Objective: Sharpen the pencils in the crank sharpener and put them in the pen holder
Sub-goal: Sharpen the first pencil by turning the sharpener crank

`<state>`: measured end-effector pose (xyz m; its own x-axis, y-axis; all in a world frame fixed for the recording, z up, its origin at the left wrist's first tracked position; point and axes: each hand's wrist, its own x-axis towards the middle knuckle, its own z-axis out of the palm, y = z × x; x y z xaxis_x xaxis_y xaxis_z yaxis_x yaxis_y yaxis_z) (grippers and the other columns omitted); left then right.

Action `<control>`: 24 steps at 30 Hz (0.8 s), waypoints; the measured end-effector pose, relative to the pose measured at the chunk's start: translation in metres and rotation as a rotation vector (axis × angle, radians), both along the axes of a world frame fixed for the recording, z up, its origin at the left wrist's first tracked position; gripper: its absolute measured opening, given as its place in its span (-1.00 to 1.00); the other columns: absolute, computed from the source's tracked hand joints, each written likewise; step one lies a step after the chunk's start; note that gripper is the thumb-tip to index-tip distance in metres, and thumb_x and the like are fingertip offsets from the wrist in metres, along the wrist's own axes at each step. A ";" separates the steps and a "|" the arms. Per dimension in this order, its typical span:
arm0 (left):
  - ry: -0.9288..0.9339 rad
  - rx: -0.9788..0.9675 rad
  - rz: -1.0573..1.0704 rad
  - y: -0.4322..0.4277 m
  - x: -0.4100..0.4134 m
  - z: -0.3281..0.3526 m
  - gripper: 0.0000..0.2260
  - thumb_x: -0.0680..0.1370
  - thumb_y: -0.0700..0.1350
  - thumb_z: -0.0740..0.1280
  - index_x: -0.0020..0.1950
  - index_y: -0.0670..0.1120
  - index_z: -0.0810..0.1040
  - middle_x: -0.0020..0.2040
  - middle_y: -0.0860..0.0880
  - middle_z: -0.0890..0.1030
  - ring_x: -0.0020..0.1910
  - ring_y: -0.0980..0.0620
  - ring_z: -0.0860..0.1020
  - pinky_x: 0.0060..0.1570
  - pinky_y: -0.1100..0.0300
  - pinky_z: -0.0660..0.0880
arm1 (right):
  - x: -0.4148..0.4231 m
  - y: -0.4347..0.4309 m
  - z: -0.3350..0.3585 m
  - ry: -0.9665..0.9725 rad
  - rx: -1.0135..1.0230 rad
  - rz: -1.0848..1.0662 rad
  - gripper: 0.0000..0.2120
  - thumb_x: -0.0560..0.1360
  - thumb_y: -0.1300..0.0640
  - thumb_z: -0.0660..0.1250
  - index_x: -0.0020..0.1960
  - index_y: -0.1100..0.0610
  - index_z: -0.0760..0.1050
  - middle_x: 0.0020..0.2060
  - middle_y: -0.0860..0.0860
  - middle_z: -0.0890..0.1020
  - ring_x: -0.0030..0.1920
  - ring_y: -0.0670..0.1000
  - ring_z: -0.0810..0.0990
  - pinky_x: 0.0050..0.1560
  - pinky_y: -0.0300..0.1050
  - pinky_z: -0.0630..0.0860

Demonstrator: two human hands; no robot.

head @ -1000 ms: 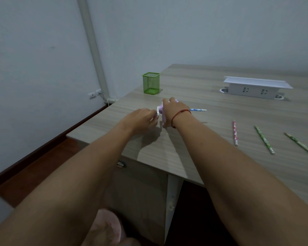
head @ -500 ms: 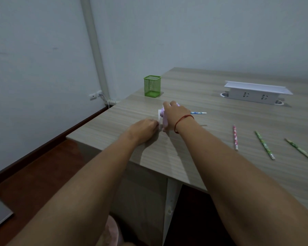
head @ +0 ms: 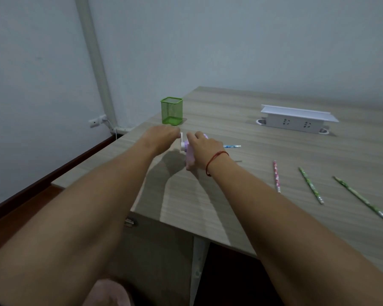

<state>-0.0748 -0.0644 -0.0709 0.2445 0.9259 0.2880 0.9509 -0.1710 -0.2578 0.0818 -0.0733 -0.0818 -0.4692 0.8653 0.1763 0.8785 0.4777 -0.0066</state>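
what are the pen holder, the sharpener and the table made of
Pen holder: probably green-coated metal mesh, judging by its fine see-through grid sides; it could be plastic.
Sharpener: smooth pink and white plastic, by its look.
Table: matte pale wood-grain top, likely laminate, though solid wood cannot be ruled out.

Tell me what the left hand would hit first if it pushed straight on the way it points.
The left hand is at the white crank, so that comes first. Beyond it, along the forearm's line, likely the green pen holder; depth is unclear.
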 end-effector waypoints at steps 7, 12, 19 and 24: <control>-0.166 0.189 -0.190 -0.030 -0.002 -0.007 -0.83 0.60 -0.29 0.18 0.16 -0.23 0.49 0.05 -0.24 0.59 0.00 -0.24 0.58 -0.09 -0.13 0.53 | -0.008 -0.001 0.006 -0.072 -0.014 -0.069 -0.22 0.36 -0.06 0.48 0.45 0.10 0.19 0.36 0.09 0.35 0.34 0.18 0.44 0.27 0.26 0.43; -0.235 0.195 -0.256 -0.057 0.001 -0.030 -0.90 0.56 -0.26 0.24 0.03 -0.24 0.50 -0.08 -0.27 0.62 -0.13 -0.28 0.60 -0.22 -0.12 0.53 | -0.011 0.001 0.002 -0.035 -0.021 -0.072 -0.26 0.36 0.02 0.50 0.42 0.10 0.23 0.36 0.09 0.36 0.36 0.17 0.43 0.27 0.20 0.44; -0.270 0.031 -0.153 -0.062 0.006 -0.056 -0.83 0.61 -0.14 0.17 0.05 -0.18 0.50 0.01 -0.19 0.62 -0.07 -0.17 0.58 -0.13 0.06 0.44 | -0.016 0.009 -0.005 -0.003 -0.011 -0.083 -0.17 0.38 0.01 0.48 0.49 0.09 0.12 0.49 0.05 0.20 0.41 0.18 0.37 0.28 0.21 0.43; -0.307 -0.095 -0.058 -0.049 0.014 -0.053 -0.79 0.61 -0.16 0.17 0.06 -0.22 0.57 0.06 -0.22 0.62 0.02 -0.20 0.58 -0.01 0.04 0.45 | -0.011 0.011 -0.008 0.016 0.018 -0.064 -0.18 0.39 0.00 0.45 0.51 0.06 0.09 0.53 0.04 0.13 0.46 0.16 0.31 0.29 0.21 0.41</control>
<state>-0.0606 -0.1135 -0.1235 0.2129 0.9393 0.2692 0.9697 -0.2368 0.0595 0.0707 -0.0625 -0.0902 -0.4099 0.8902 0.1989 0.9072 0.4205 -0.0127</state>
